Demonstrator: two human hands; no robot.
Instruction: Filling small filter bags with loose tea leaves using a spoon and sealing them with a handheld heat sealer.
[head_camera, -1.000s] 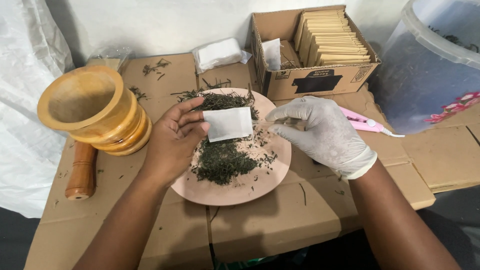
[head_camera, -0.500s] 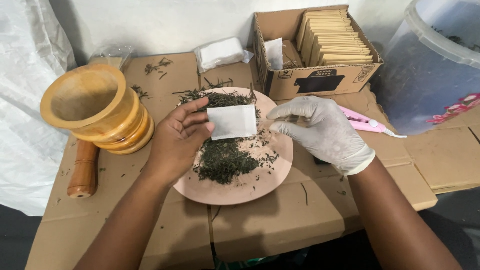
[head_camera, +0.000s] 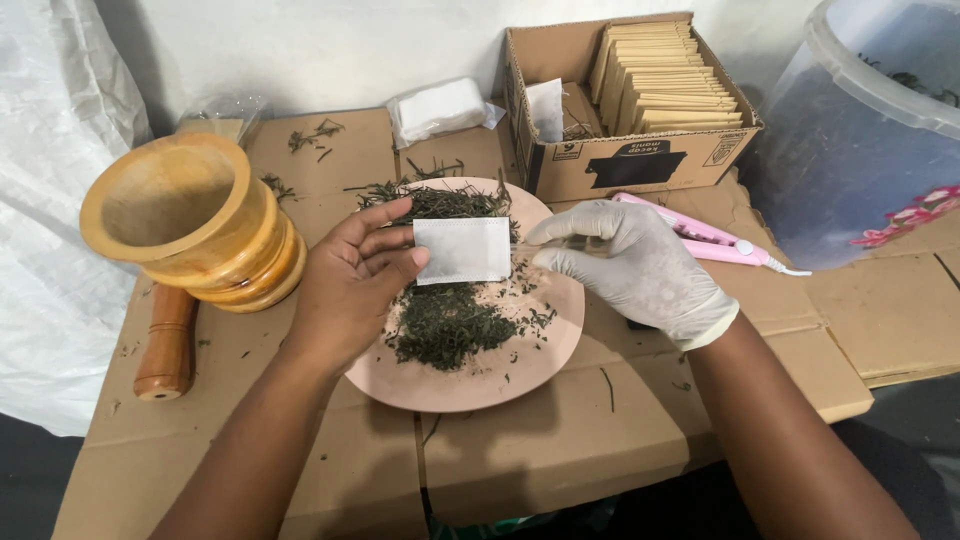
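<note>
A small white paper sachet (head_camera: 462, 250) sits at the centre of the frame, held flat above a pink plate (head_camera: 520, 375). The left hand (head_camera: 345, 285), bare, closes its fingers and thumb on the sachet's left edge. The right hand (head_camera: 625, 265), in a pale glove, has its fingertips pinched together at the sachet's right edge; whether they grip the paper, a pinch of leaf or a thin tool, the view does not show.

Against the earlier views little has shifted: the gloved hand has drawn in from just right of the sachet to meet its edge, and the left hand has kept its hold. That suggests the work at the sachet's opening is under way rather than finished.

Below the sachet, dried green herb (head_camera: 450, 325) lies heaped on the plate, with more scattered toward its upper rim. At the left of the frame stands a wooden mortar (head_camera: 190, 220), its pestle (head_camera: 165, 345) lying beneath it. In the upper right a cardboard box (head_camera: 625, 165) holds tan envelopes in rows; a pink handheld sealer (head_camera: 705, 238) lies just right of the gloved hand, and a translucent plastic tub (head_camera: 870, 140) fills the right corner.
</note>
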